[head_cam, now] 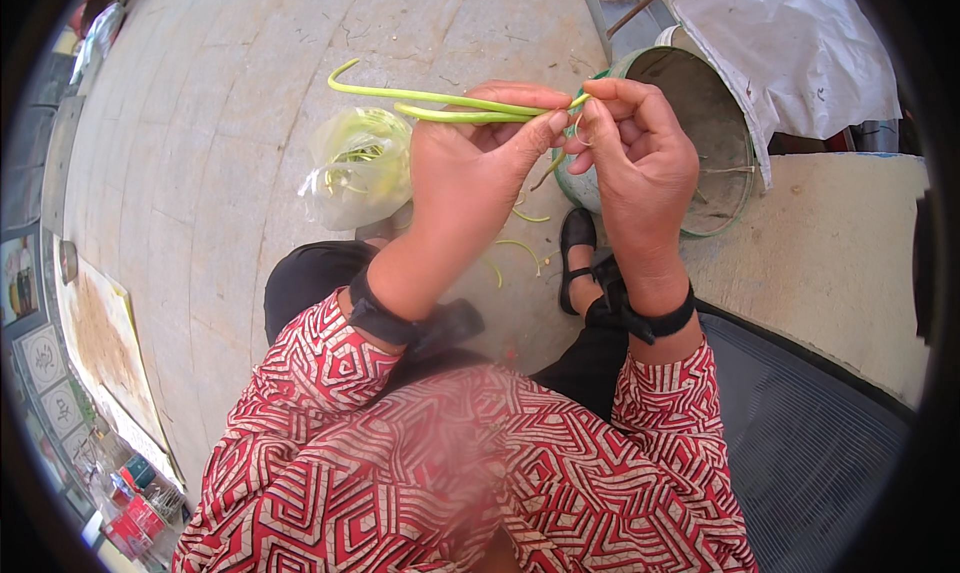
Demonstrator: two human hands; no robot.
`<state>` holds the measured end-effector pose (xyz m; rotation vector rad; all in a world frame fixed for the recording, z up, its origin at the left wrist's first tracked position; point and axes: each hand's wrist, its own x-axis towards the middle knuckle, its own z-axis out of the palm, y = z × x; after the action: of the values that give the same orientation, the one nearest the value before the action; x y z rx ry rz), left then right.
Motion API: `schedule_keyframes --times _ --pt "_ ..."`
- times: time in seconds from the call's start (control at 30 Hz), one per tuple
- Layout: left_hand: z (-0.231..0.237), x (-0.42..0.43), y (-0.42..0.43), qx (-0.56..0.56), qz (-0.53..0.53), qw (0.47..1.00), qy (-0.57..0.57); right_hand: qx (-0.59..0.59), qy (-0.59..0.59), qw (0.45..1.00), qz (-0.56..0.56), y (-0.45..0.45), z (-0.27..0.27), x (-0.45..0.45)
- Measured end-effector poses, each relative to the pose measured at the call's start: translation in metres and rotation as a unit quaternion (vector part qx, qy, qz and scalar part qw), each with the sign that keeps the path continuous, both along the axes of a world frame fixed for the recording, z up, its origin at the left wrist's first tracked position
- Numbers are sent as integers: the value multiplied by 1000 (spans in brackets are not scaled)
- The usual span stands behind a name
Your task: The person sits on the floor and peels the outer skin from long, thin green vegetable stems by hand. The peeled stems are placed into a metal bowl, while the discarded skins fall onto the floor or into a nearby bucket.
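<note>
My left hand (469, 175) grips light green garlic scapes (457, 100) between thumb and fingers. Two stalk lengths lie side by side and stick out to the left, the longer one hooked at its end. Whether they are one bent stalk or two, I cannot tell. My right hand (649, 145) pinches their narrow right end between thumb and forefinger, close to my left fingertips. Below the fingers hangs a thin stem end (553, 169) with a brownish tip. Left of my left hand, a translucent plastic bag (322, 205) on the floor holds more green stalks.
Behind my right hand an open round drum (724, 134) with a green rim lies tilted. Bits of stalk (529, 249) lie between my feet. A white sheet (787, 48) and a grey metal tray (598, 14) are beyond. Right of me is a dark ribbed seat (810, 453).
</note>
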<state>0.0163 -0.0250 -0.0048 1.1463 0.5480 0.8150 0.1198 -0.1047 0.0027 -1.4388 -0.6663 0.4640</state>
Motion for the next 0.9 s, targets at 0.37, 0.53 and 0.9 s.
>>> schedule_keyframes --times 0.37,0.53,0.9 --pt "3 1 1 -6 42 999 -17 -8 -203 978 -39 2 -10 2" --pt "3 4 -5 -30 57 997 -37 -10 -188 980 -63 5 -13 -10" --pt "4 5 -7 -56 33 996 -62 81 -35 996 -31 6 -4 -23"
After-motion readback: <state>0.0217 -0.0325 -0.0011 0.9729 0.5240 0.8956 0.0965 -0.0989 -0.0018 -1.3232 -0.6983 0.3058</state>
